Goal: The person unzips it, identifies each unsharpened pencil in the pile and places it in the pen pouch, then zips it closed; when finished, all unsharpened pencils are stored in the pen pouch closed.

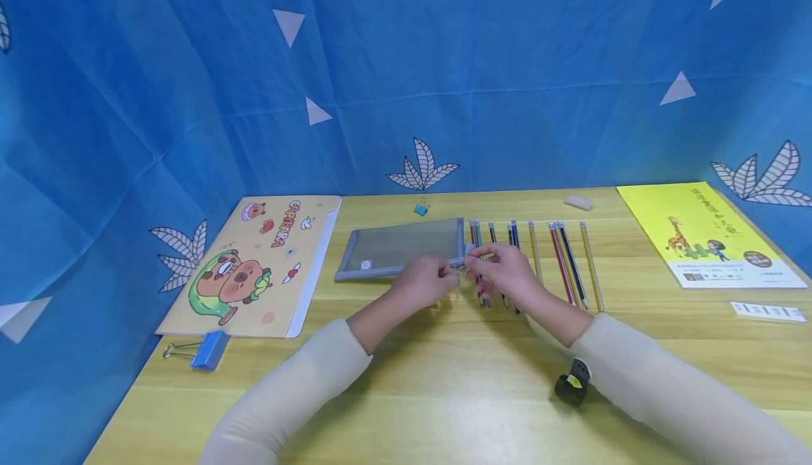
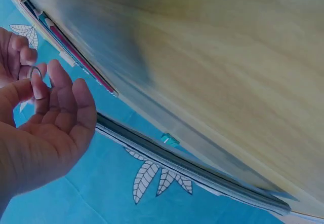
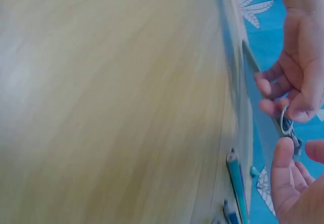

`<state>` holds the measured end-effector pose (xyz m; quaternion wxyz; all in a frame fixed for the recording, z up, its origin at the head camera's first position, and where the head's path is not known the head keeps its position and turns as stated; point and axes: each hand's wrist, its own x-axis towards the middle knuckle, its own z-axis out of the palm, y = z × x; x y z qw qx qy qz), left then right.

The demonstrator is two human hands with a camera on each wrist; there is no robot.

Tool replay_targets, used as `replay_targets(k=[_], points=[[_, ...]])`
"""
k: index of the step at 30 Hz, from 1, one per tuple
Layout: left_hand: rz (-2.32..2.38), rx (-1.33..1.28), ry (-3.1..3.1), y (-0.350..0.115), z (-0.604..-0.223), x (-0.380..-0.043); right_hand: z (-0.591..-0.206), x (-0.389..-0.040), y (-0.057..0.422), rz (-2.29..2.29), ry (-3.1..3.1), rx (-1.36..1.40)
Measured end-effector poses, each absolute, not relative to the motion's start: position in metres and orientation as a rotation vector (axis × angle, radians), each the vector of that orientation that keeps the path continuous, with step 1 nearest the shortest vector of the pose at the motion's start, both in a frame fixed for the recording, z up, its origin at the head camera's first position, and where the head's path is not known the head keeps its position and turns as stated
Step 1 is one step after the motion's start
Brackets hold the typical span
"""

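A grey see-through zip pouch with a darker border is tilted at the middle of the table. My left hand is at its near right corner, pinching a small metal ring between thumb and forefinger. Facing it, my right hand has its fingers curled at the pouch's corner tab, forefinger tip right at the ring. Below and beside the right hand lie several pencils, some partly hidden by it. The left wrist view shows the ring and the pouch's long edge.
A capybara folder lies at left, with a blue binder clip at its near edge. A small teal clip and an eraser lie at the back. On the right are a yellow booklet and a white strip.
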<state>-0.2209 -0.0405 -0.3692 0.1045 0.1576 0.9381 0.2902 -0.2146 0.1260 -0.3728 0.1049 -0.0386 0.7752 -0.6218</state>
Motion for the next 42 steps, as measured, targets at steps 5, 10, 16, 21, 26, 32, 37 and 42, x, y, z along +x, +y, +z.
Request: replay_targets(k=[5,10,16,21,26,32,37,42], points=[[0.849,0.524,2.765,-0.040,-0.368,-0.215,-0.369,-0.215,0.119,-2.010,2.057,0.099],[0.825,0.620,2.794,-0.039,-0.368,-0.213,-0.369,-0.215,0.117,-2.095,1.911,0.227],[0.734,0.690,2.859,-0.040,-0.368,-0.212,-0.369,-0.215,0.115,-2.165,1.864,0.277],[0.551,0.742,2.975,-0.041,-0.369,-0.212,-0.370,-0.215,0.114,-2.198,1.827,0.348],[0.224,0.909,3.136,-0.045,-0.371,-0.213,-0.370,-0.213,0.111,-2.218,1.788,0.432],[-0.015,0.895,3.213,-0.058,-0.370,-0.216,-0.368,-0.212,0.113,-2.266,1.766,0.452],[-0.088,0.848,3.268,-0.074,-0.370,-0.218,-0.366,-0.213,0.117,-2.285,1.739,0.438],[-0.126,0.741,3.316,-0.098,-0.372,-0.222,-0.363,-0.215,0.126,-2.289,1.742,0.423]])
